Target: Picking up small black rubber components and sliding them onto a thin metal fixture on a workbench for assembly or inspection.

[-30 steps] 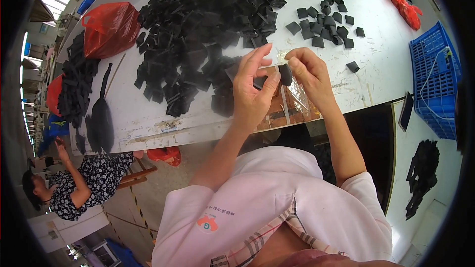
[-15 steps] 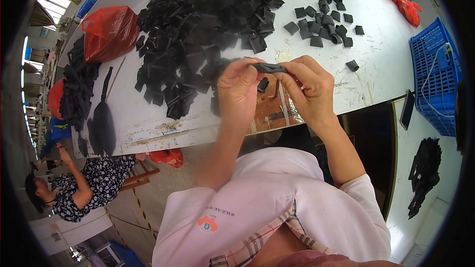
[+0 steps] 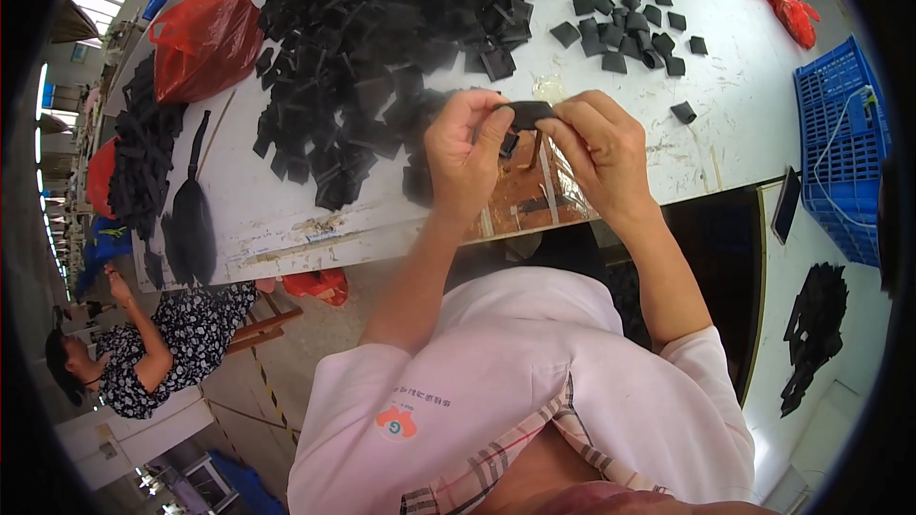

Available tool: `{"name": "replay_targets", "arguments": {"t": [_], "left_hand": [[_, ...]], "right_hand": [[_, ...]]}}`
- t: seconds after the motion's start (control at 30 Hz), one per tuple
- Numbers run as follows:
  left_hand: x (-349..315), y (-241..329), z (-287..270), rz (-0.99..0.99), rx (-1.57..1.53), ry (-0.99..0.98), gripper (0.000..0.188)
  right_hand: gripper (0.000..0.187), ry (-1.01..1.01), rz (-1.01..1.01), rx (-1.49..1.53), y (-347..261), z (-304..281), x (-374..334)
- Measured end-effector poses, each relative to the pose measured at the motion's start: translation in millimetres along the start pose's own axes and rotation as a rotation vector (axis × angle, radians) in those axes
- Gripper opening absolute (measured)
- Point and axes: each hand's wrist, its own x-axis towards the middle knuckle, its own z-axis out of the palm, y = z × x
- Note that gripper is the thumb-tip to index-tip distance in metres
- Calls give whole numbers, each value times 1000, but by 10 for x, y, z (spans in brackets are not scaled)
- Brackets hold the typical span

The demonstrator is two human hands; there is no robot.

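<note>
Between my two hands, above the table's near edge, a small black fabric piece (image 3: pixel 528 114) is stretched. My left hand (image 3: pixel 465 148) pinches its left end between thumb and fingers. The right end sits in the pinch of my right hand (image 3: pixel 603 153). Beyond my left hand spreads a large heap of black fabric pieces (image 3: pixel 382 48). Several folded or looped black pieces (image 3: pixel 630 33) lie in a loose group farther right, and a single looped piece (image 3: pixel 683 113) rests nearer. Below the held piece, a brown wooden panel (image 3: pixel 520 195) shows in the tabletop.
Left on the white table (image 3: pixel 272 219) are a red plastic bag (image 3: pixel 205 48), a pile of black strips (image 3: pixel 143 148) and a black pouch-like thing (image 3: pixel 189 229). A blue crate (image 3: pixel 840 143) stands at the right, near dark fabric (image 3: pixel 816 334). Another person (image 3: pixel 143 353) is at the lower left.
The held fabric has turned from an edge-on fold to a flatter face toward me, and both hands have shifted slightly up in view. The grip stays on both ends.
</note>
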Motion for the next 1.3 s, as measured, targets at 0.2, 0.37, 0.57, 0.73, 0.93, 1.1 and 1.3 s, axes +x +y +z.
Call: {"name": "replay_targets", "arguments": {"t": [0.2, 0.37, 0.57, 0.73, 0.93, 1.1, 1.3], "left_hand": [[16, -88, -25, -27, -168, 11, 20], [74, -27, -23, -181, -130, -237, 24], [34, -104, -31, -308, -293, -227, 11], [36, -203, -21, -496, -757, -195, 12], [-210, -605, -200, -125, 547, -12, 12], [-205, -924, -324, 74, 1187, -173, 17], [-272, -730, -353, 271, 877, -284, 12]], "right_hand": [[13, -47, -49, 7, 81, -34, 52], [11, 40, -80, 45, 82, 23, 16], [10, 51, -104, 30, 71, 42, -4], [10, 75, -100, 15, 57, 56, -19], [19, 40, 270, 555, 155, -186, 190], [40, 171, 651, 434, 466, -149, 5], [38, -219, 690, 276, 357, 326, -690]]}}
